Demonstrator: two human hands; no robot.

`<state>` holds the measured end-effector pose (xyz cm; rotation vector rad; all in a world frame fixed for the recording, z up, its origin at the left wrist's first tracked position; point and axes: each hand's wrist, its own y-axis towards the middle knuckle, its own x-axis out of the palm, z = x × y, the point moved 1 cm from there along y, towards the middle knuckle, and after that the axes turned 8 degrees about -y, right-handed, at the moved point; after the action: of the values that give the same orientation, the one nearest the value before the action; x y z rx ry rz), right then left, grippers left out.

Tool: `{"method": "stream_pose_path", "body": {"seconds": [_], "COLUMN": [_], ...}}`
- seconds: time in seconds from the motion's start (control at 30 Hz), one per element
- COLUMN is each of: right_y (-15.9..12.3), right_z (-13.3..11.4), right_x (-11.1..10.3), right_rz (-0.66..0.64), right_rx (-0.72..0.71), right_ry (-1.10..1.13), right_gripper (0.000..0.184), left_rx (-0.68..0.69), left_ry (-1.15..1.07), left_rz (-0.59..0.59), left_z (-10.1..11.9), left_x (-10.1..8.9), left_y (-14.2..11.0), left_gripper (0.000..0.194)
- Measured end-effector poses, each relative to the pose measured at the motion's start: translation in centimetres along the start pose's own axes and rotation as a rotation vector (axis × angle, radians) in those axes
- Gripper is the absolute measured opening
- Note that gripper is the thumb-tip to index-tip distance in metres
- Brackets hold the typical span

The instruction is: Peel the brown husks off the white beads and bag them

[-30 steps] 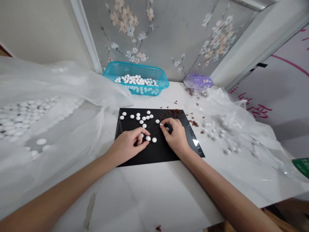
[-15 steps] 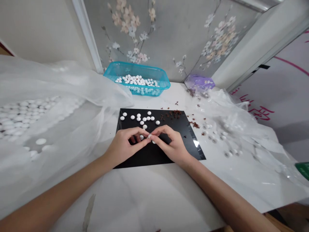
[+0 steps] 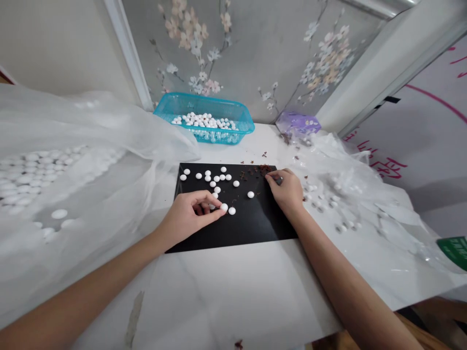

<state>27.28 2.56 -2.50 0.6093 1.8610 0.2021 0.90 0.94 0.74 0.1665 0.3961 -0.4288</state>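
Observation:
Over the black mat (image 3: 233, 233), my left hand (image 3: 186, 211) pinches a small white ball (image 3: 224, 207) between thumb and forefinger. Another white ball (image 3: 232, 211) rests on the mat just right of those fingertips. My right hand (image 3: 288, 190) is at the mat's right edge, thumb and forefinger drawn together beside a pile of small reddish-brown bits (image 3: 265, 168). What those fingers hold, if anything, is too small to make out. Several white balls (image 3: 217, 179) lie scattered on the mat beyond my left hand, and one ball (image 3: 250, 195) sits apart between the hands.
A blue plastic basket (image 3: 241, 109) holding many white balls stands against the wall. To the left a translucent bag (image 3: 138, 194) is full of such balls. Clear plastic bags (image 3: 379, 214) with balls spread to the right, near a purple packet (image 3: 301, 124) and a green item (image 3: 452, 252).
My right hand has left the ball at my left fingertips and moved right and away to the brown bits. A single ball now shows on the mat between the hands.

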Motion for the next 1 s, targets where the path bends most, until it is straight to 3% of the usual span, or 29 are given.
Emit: {"method": "stream_pose_path", "body": {"seconds": [0.17, 0.33, 0.47, 1.0], "right_y": [-0.4, -2.9, -5.1, -6.1], "right_z": [-1.2, -5.1, -7.4, -8.4], "right_x": [-0.7, -2.0, -2.5, -2.3], "right_rz": [0.039, 0.021, -0.029, 0.005], "right_rx": [-0.089, -0.326, -0.412, -0.555], "right_ry": [0.081, 0.178, 0.238, 0.249], "right_gripper": [0.020, 0.015, 0.013, 0.013], "left_rx": [-0.009, -0.031, -0.060, -0.093], "left_ry": [-0.057, -0.097, -0.202, -0.253], "left_rz": [-0.039, -0.061, -0.076, -0.128], "left_z": [0.0, -0.2, -0.3, -0.3], "left_x": [0.1, 0.1, 0.0, 0.0], "left_y": [0.1, 0.3, 0.3, 0.4], "left_gripper": [0.019, 0.024, 0.025, 0.019]}}
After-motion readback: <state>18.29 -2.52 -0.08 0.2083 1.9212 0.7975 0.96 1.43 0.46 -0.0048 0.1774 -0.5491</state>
